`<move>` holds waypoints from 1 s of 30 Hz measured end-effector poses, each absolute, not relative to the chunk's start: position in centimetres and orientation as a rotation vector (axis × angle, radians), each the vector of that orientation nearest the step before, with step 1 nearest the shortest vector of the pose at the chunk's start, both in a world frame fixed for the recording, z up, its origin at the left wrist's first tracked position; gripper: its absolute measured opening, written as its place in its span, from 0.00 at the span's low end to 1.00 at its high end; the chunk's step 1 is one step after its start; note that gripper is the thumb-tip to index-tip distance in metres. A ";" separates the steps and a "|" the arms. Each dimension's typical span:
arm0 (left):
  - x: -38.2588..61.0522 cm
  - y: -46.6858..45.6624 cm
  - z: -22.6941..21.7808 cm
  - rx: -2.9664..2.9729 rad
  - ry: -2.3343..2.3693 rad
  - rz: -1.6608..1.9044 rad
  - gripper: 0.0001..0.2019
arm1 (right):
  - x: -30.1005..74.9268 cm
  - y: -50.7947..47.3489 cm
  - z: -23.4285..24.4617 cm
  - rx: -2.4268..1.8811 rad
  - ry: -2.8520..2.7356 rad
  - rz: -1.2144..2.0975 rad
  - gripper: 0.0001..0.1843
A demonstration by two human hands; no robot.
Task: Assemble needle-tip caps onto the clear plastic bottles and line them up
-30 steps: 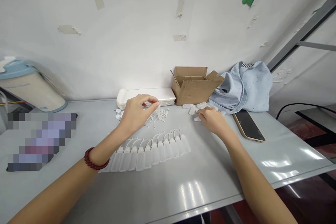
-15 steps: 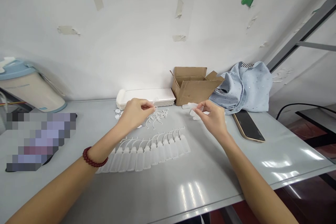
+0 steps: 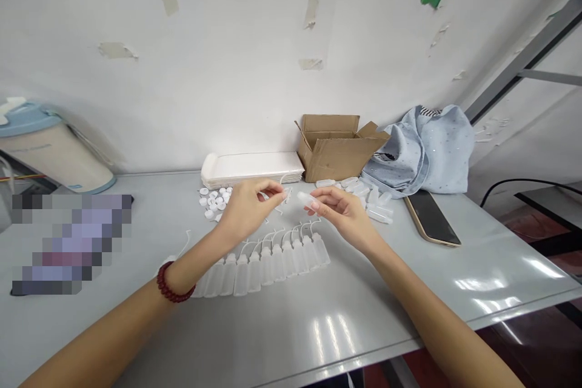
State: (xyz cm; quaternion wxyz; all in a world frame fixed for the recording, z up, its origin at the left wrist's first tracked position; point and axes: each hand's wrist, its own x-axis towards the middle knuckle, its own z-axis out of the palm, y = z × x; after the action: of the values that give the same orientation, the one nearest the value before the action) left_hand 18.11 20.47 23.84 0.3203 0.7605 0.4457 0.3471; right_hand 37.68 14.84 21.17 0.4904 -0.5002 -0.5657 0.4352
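Observation:
My left hand [image 3: 248, 209] pinches a thin white curved tube [image 3: 285, 179] between thumb and fingertips. Facing it, my right hand [image 3: 345, 213] grips a small translucent plastic bottle [image 3: 306, 198], its end pointing at the left fingers. The two pieces are apart. Below the hands lies a row of similar bottles [image 3: 277, 264] with curved tubes standing out of their tops; my left forearm covers the row's left part. More loose bottles [image 3: 373, 196] lie in a heap beyond my right hand. Behind my left hand are small white round caps [image 3: 213, 201].
An open cardboard box [image 3: 339, 157] stands against the wall beside a stack of white flat packs [image 3: 257, 165]. A light blue cloth bag [image 3: 436, 151] and a phone [image 3: 431, 218] are at the right. At the left stand a large cream tumbler [image 3: 59, 151] and a pixelated item [image 3: 73, 245].
My right hand has moved left from the heap with a bottle in its fingers. My left hand has shifted right with a tube, and the two hands are now close together.

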 end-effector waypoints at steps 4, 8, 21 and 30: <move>18.8 19.1 23.7 2.040 1.104 0.918 0.04 | 37.4 14.8 20.9 -1.183 -1.409 1.109 0.13; 19.1 18.4 23.7 2.102 1.077 0.948 0.06 | 37.4 14.8 20.7 -1.151 -1.428 1.133 0.13; 19.2 17.7 22.9 2.304 1.012 0.996 0.11 | 37.1 14.6 20.7 -1.094 -1.472 1.167 0.19; 19.8 16.6 23.0 2.245 0.887 0.957 0.11 | 37.1 14.6 20.9 -1.070 -1.347 1.114 0.18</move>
State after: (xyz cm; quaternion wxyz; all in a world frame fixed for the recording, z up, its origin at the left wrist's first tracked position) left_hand 19.75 16.60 22.97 0.2690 0.8327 0.3291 0.3548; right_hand 37.11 14.58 20.88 0.5194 -0.4463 -0.5616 0.4644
